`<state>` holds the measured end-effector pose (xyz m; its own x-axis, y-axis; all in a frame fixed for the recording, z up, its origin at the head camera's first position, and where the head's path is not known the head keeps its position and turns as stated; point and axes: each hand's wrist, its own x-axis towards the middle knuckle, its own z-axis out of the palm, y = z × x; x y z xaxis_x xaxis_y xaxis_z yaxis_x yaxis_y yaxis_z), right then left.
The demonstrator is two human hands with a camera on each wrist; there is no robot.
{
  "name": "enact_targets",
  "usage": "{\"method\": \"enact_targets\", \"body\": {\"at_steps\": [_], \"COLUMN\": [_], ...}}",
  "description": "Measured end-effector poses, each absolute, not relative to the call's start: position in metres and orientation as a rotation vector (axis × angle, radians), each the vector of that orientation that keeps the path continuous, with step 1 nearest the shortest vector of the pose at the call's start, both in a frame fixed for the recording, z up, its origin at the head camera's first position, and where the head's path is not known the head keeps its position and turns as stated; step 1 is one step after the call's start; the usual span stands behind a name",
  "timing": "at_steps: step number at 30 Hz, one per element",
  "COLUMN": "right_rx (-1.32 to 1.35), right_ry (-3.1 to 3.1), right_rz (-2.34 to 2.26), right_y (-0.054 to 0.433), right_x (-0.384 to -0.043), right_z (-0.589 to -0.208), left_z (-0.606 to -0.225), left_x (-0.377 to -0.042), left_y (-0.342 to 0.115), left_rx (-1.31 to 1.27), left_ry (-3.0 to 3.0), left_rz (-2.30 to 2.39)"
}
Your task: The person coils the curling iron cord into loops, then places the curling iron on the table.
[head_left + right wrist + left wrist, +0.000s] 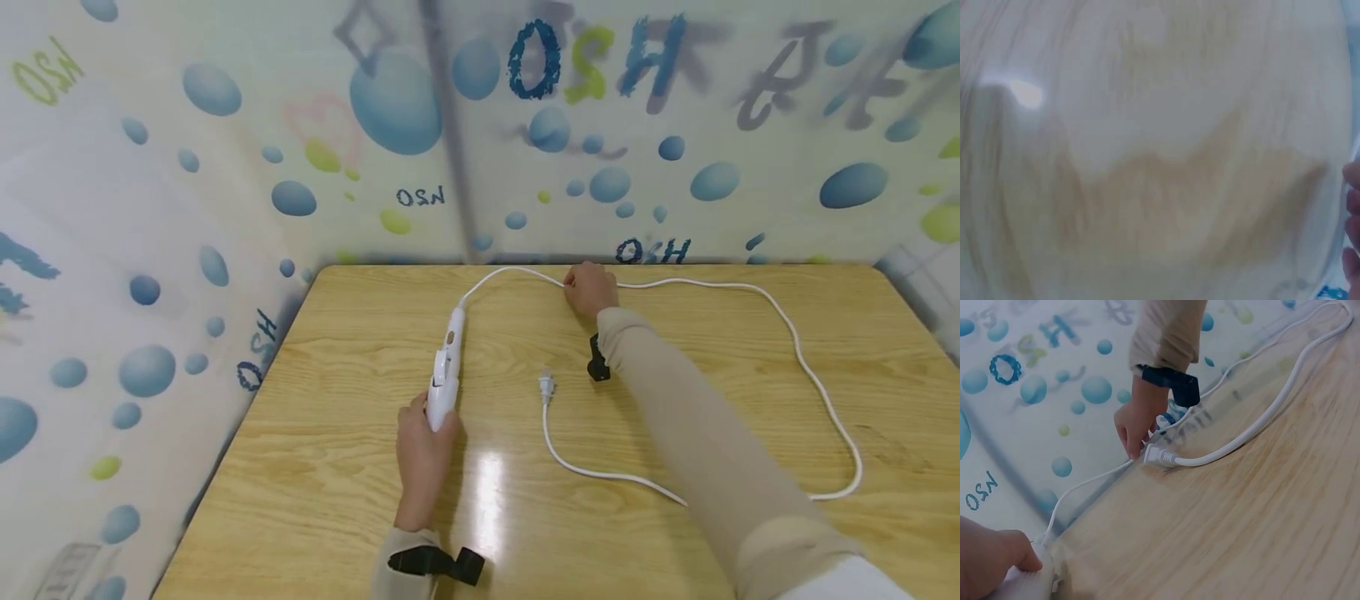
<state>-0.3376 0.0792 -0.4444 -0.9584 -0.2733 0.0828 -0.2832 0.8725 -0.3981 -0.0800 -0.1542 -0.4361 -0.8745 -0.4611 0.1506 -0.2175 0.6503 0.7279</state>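
Observation:
My left hand [422, 450] grips the rounded end of a white corded hand-held appliance [453, 358], which looks like a hair curler with a brown oval button and a raised lever. From its far tip a white cord [801, 354] runs along the back of the table and loops round the right side. Near the back edge my right hand [591, 287] pinches this cord. The two-prong plug [547, 387] lies between the hands on the tabletop, prongs pointing away. In the left wrist view, the left thumb [1022, 550] presses on the white casing. Only fingertips [1352, 203] show in the right wrist view.
The wooden table [337, 333] meets a wall covering [525, 167] with blue and green dots at its back edge. Part of the cord passes under the right forearm [697, 417]. Black straps with small cameras sit on both wrists.

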Motion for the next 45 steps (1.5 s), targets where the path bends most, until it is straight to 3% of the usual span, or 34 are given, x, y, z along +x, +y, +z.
{"method": "enact_targets", "body": {"at_steps": [14, 28, 45], "right_rx": [0.783, 0.674, 0.577], "right_ry": [-2.963, -2.850, -2.834], "right_rz": [1.078, 1.182, 0.939], "right_y": [0.116, 0.160, 0.200], "right_x": [-0.320, -0.293, -0.241], "right_z": [-0.391, -0.347, -0.304], "left_z": [-0.416, -0.372, -0.338], "left_x": [-0.112, -0.155, -0.191], "left_y": [-0.181, -0.201, -0.187], "left_rx": [0.287, -0.032, -0.386], "left_ry": [-2.621, -2.749, -2.776], "left_rz": [-1.038, -0.982, -0.893]}}
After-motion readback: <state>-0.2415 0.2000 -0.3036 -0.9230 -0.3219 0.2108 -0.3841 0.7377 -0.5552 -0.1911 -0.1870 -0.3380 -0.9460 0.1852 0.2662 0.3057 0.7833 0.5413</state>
